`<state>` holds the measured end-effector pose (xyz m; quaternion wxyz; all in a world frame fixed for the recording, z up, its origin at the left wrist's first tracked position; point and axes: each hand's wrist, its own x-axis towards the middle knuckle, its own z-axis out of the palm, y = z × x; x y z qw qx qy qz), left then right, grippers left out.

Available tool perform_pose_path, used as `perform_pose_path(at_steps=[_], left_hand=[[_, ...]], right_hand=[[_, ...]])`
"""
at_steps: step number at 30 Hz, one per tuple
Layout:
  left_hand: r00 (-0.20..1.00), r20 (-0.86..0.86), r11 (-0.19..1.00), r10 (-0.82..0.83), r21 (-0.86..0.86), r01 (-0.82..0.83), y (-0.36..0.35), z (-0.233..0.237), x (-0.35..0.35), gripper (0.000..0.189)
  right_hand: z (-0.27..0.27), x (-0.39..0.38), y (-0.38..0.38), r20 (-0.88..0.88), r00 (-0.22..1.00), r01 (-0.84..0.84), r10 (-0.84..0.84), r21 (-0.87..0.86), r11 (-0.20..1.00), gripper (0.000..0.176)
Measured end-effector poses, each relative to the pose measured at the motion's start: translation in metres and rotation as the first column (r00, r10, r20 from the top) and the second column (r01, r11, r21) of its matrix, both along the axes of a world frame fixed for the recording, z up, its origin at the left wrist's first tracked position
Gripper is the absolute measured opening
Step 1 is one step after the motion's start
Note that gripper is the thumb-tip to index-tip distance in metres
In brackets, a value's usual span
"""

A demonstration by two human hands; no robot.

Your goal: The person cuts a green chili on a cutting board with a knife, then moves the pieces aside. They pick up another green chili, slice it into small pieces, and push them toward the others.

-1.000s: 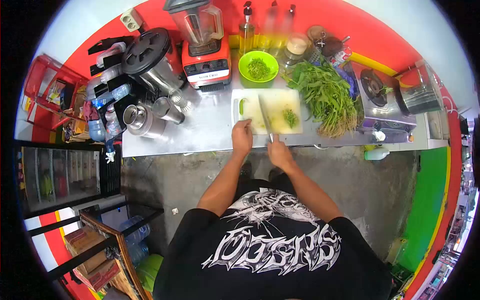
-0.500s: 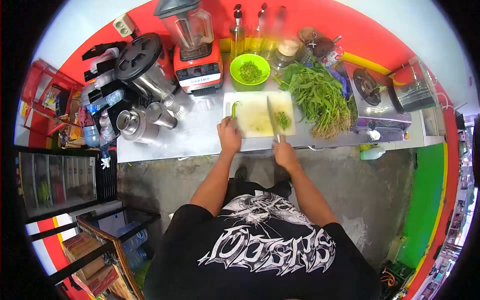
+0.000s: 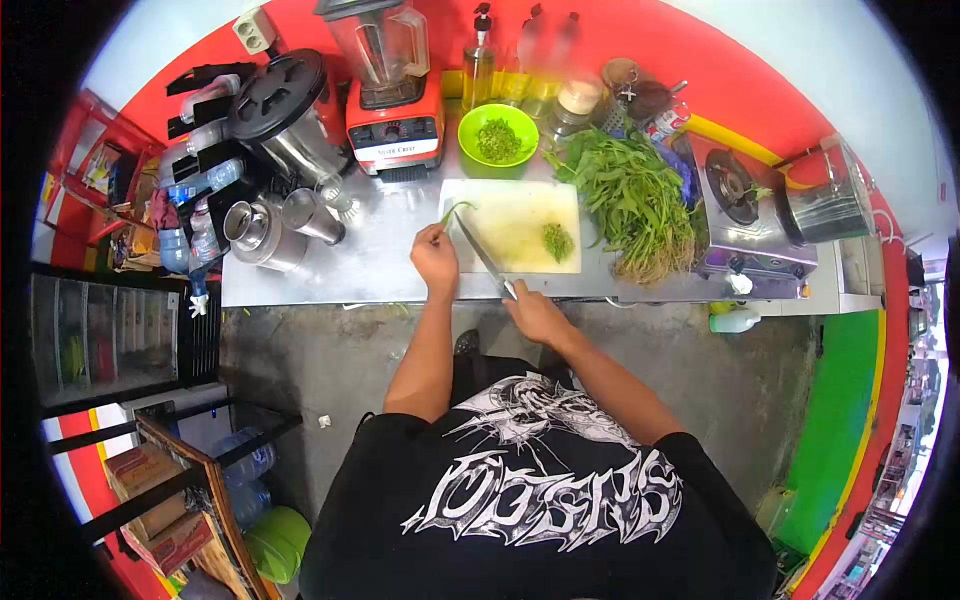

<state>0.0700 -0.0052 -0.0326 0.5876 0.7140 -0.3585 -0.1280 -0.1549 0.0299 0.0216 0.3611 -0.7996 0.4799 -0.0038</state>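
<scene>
My left hand [image 3: 435, 258] is closed at the left edge of the white cutting board [image 3: 505, 195], pinching a slim green chili [image 3: 456, 211] that points away from me. In my right hand [image 3: 536, 313], fingers wrapped round its handle at the table's front edge, is a kitchen knife [image 3: 480, 250]. Its blade slants up and left across the board, with the tip right at the chili. A small heap of chopped green pieces [image 3: 557, 241] lies on the board's right side. Just behind the board stands a lime-green bowl [image 3: 470, 160] with more chopped greens inside.
Right of the board lies a big bunch of leafy greens [image 3: 635, 205], roots toward me, beside a gas stove [image 3: 755, 235]. A red blender [image 3: 395, 135], bottles [image 3: 479, 75] and a jar [image 3: 575, 103] line the back. Metal cups [image 3: 312, 215] and a steel pot [image 3: 300, 140] stand left.
The knife has moved left from beside the chopped heap to the chili, its blade now slanted. My left hand has shifted slightly left, and the chili is tilted in its fingers.
</scene>
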Motion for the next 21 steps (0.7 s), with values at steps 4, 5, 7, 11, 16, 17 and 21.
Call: perform_pose_path(at_steps=[4, 5, 7, 11, 16, 17, 21], left_hand=[[0.973, -0.214, 0.996, 0.085, 0.018, -0.083, -0.005, 0.013, 0.024, 0.019], [0.973, -0.213, 0.996, 0.089, 0.019, -0.088, -0.007, 0.016, 0.03, 0.019], [0.957, -0.288, 0.994, 0.045, 0.105, -0.016, -0.008, 0.018, 0.044, 0.017], [0.974, -0.209, 0.994, -0.085, 0.056, 0.099, -0.006, 0.026, 0.052, 0.018], [0.976, -0.197, 0.992, -0.095, 0.066, 0.11, -0.011, 0.013, 0.054, 0.015], [0.975, -0.2, 0.992, -0.098, 0.06, 0.112, -0.014, 0.015, 0.053, 0.015], [0.967, -0.253, 0.999, -0.041, -0.009, 0.04, -0.021, 0.027, 0.05, 0.011]], right_hand=[[-0.005, 0.011, 0.005, -0.044, 0.999, 0.021, -0.019, 0.061, 0.998, 0.041], [-0.007, 0.01, 0.005, -0.043, 0.999, 0.017, -0.014, 0.063, 0.998, 0.041], [-0.005, 0.003, 0.008, -0.022, 0.99, 0.138, -0.136, 0.064, 0.988, 0.041], [-0.019, -0.03, 0.004, -0.031, 0.958, 0.282, -0.284, -0.058, 0.958, 0.041], [-0.022, -0.037, -0.008, -0.001, 0.921, 0.386, -0.39, -0.149, 0.911, 0.043], [-0.018, -0.033, -0.009, 0.034, 0.913, 0.406, -0.406, -0.169, 0.898, 0.043], [-0.018, -0.002, -0.026, 0.178, 0.968, 0.205, -0.174, -0.173, 0.963, 0.04]])
